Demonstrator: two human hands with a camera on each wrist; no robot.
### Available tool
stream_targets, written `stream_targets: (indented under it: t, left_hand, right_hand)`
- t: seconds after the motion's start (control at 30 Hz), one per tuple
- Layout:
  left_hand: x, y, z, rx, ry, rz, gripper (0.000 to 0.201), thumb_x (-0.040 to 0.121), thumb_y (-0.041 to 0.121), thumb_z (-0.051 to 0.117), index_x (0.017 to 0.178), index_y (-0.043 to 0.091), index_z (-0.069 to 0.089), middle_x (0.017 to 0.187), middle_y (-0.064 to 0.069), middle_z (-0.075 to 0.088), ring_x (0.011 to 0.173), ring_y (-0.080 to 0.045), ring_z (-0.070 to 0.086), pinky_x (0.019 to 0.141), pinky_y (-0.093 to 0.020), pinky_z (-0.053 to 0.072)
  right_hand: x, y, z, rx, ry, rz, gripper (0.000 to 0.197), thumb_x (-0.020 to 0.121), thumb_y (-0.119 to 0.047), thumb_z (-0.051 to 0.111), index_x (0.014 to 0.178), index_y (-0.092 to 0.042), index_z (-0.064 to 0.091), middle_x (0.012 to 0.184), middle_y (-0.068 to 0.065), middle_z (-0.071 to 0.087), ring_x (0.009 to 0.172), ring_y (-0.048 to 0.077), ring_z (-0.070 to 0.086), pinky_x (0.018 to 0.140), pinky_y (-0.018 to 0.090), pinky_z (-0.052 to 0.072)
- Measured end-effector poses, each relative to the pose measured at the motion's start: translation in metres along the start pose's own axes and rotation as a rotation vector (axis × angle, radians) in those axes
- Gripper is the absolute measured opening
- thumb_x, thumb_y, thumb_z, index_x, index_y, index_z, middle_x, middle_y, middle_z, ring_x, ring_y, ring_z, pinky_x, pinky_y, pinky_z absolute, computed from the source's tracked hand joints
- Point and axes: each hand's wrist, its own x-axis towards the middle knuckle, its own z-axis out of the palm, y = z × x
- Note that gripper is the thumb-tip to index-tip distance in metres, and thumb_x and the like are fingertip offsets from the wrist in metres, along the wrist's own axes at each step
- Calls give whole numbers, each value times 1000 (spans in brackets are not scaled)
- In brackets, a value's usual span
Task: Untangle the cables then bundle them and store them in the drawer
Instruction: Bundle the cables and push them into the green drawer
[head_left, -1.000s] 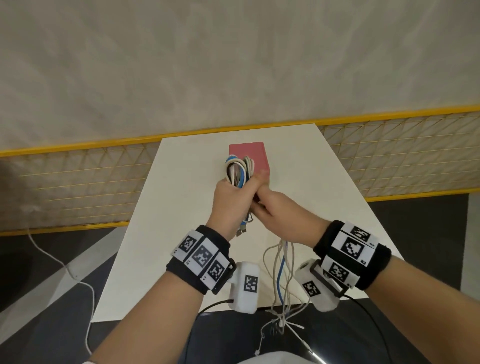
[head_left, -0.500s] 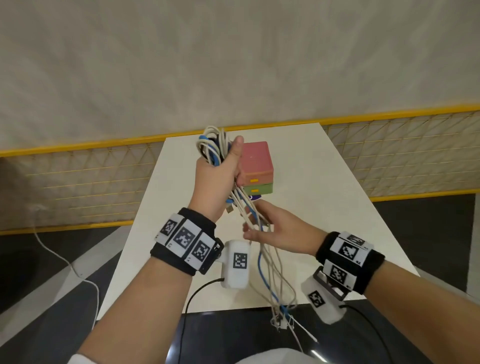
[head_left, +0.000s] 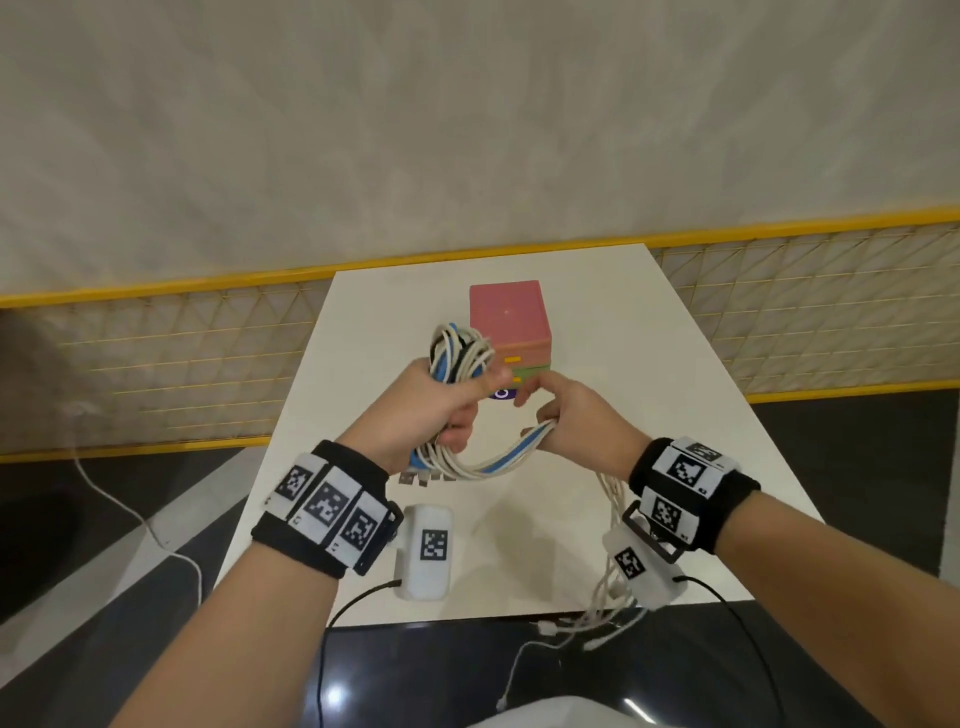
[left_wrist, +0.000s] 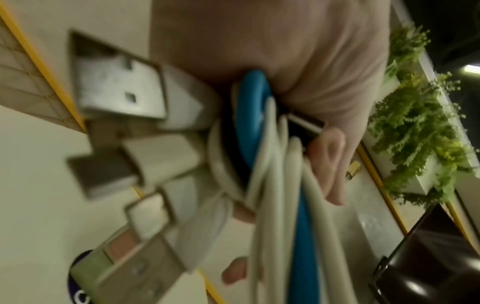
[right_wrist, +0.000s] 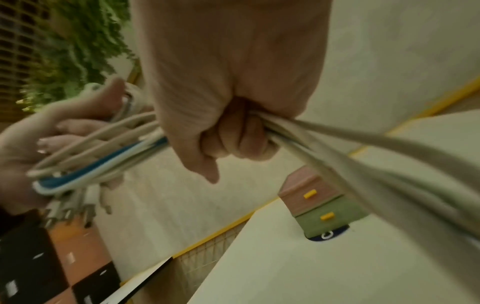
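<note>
My left hand (head_left: 441, 410) grips a looped bundle of white and blue cables (head_left: 457, 353) above the white table (head_left: 649, 415). Several USB plugs (left_wrist: 122, 92) stick out below its fist. The same strands (head_left: 498, 465) sag across to my right hand (head_left: 566, 415), whose fingers (right_wrist: 233, 135) are curled round them. Their loose ends (head_left: 597, 618) hang past my right wrist, over the table's near edge. A small drawer box (head_left: 511, 322), pink on top and green below, stands just behind both hands; its yellow handles (right_wrist: 310, 193) show both drawers closed.
A dark blue round sticker (head_left: 501, 395) lies on the table in front of the drawer box. A yellow-framed mesh fence (head_left: 156, 338) runs behind the table. A white cord (head_left: 135, 514) trails on the dark floor at left. Green plants (left_wrist: 415, 123) stand off to the side.
My left hand has come down from its raised position with the coil. My right hand, open under the hanging strands half a second ago, has closed round them and pulled them to the right.
</note>
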Motion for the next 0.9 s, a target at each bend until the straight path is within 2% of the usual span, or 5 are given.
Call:
stream_targets:
  t: [0.27,0.37,0.57,0.73,0.9]
  left_hand:
    - [10,-31,18,463,3,-63,33,68,26,88,64,15,58,48,7,46,44,-11,40,46,-22,32]
    - [15,-38,13,519,42,-64,29,69,25,85,90,13,67,71,4,65,66,-13,59,61,-24,44]
    - [9,-25,-1,253,-40,14,15,93,16,65,79,10,68,71,-2,71,76,-21,70,85,-31,52]
    - [16,-25,-3,-61,66,12,29,94,23,63,68,15,53,53,0,32,44,-17,33,55,-32,47]
    - [25,-28,11,92,290,-5,43,80,52,70,66,16,51,56,-4,47,49,-21,49,59,-35,48]
  right_hand:
    - [8,-21,-1,71,-64,-43,54,72,7,63,109,-18,33,81,18,63,62,19,52,56,28,42]
    - [7,-21,-12,134,-218,20,59,71,13,65,116,-14,36,94,20,64,71,18,55,61,25,46]
    - [-11,9,-25,123,-301,-19,12,95,-17,55,96,-5,55,74,5,58,72,19,61,69,25,49]
    - [-25,18,-18,275,-178,-14,23,103,-20,30,88,-8,42,64,2,39,59,24,59,73,42,57]
    - [-21,-5,4,14,-102,-159,22,102,-26,29,85,-37,35,66,-7,38,50,3,34,51,16,36]
